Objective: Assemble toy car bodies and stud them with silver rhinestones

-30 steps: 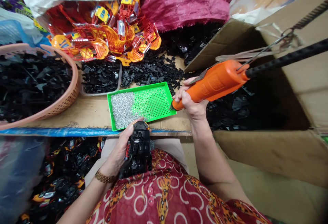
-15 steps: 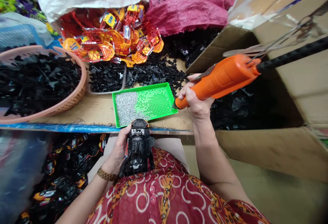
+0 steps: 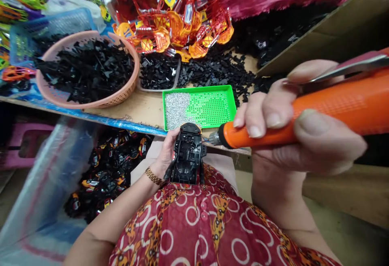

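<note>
My left hand (image 3: 165, 154) is closed around a black toy car chassis (image 3: 187, 154), holding it upright against my lap just below the table edge. My right hand (image 3: 299, 130) grips an orange electric screwdriver (image 3: 304, 114), large and close to the camera. Its metal tip (image 3: 212, 138) touches the chassis's right side. Behind the chassis lies a green tray (image 3: 206, 106) with a pile of small silver screws (image 3: 175, 110) in its left part.
A pink basket (image 3: 115, 95) full of black plastic parts stands at the left. Loose black parts (image 3: 219, 71) and orange toy frames (image 3: 179, 22) lie behind the tray. A cardboard box (image 3: 319, 35) is at the right. A bag of assembled toy cars (image 3: 106, 168) sits under the table.
My right hand has brought the screwdriver from the green tray's right edge toward me, and its tip now meets the chassis. The view has shifted right and closer.
</note>
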The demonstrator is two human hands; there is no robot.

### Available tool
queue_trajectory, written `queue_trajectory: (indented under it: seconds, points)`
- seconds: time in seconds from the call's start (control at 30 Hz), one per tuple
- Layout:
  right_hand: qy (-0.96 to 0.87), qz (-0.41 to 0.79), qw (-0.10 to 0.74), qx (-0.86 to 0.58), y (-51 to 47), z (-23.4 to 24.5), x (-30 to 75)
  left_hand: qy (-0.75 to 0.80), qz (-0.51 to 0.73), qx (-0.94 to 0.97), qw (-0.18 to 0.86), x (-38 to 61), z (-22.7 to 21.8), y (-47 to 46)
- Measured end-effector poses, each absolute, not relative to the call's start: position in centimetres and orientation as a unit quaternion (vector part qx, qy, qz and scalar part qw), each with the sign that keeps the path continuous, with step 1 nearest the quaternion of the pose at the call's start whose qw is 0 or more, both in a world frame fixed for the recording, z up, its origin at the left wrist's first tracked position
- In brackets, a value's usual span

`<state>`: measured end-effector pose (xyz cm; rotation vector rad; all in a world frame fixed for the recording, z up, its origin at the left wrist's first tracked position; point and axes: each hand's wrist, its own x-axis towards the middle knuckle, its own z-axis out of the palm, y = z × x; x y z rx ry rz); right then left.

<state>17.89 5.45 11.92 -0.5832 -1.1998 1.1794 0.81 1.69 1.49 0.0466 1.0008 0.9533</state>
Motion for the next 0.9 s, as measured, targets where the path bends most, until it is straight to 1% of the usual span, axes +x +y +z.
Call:
queue_trajectory:
  seconds: [0.13,0.27,0.47,0.63,0.9]
  points:
    - [-0.525,0.511,0.644,-0.218,5.3,10.0,16.5,0.481,0.465,0.029,0.743,0.7,0.9,1.3]
    - [-0.536,0.497,0.648,-0.212,5.6,9.0,15.4,0.474,0.468,0.025,0.745,0.7,0.3,1.1]
    - [-0.559,0.494,0.625,-0.231,5.9,8.8,14.9,0.445,0.463,0.003,0.766,0.9,0.5,0.9]
    - [-0.526,0.529,0.613,-0.261,5.3,8.6,15.0,0.433,0.493,-0.047,0.753,1.2,0.8,0.8]
    - [-0.516,0.542,0.614,-0.250,5.0,8.2,15.2,0.419,0.484,-0.008,0.768,1.3,0.4,0.7]
